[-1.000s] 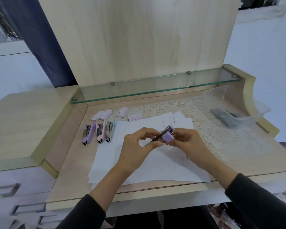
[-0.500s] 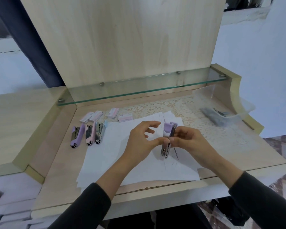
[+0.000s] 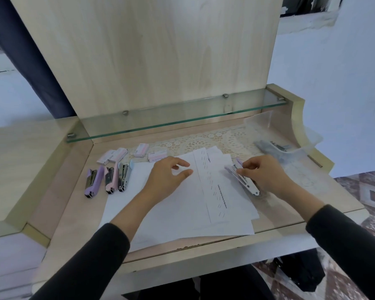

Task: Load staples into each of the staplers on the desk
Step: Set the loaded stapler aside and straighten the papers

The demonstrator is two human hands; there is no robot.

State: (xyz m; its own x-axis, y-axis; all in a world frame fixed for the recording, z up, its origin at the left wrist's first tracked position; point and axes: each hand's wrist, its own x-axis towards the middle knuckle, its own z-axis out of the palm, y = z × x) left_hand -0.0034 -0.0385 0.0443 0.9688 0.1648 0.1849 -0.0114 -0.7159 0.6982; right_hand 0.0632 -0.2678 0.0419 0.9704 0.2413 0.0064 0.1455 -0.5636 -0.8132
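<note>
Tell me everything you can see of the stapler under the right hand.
The lilac stapler lies at the right edge of the white sheets, slanting from far left to near right. It looks open: lilac plastic at the far end, a shiny metal channel and pale tip nearer the person. The right hand pinches its far end with curled fingers.

Top paper sheet [image 3: 217, 180]: one line of small black print runs lengthwise down the sheet, close to its right side. It is too small to read with certainty; the last word looks like "Signature".
Staple box nearest the papers [image 3: 157, 156]: dark print along the face turned to the camera, seemingly beginning "No.10"; the rest is blurred.
Other staple boxes [image 3: 141, 150]: pink-and-white labels with print that cannot be read.
</note>
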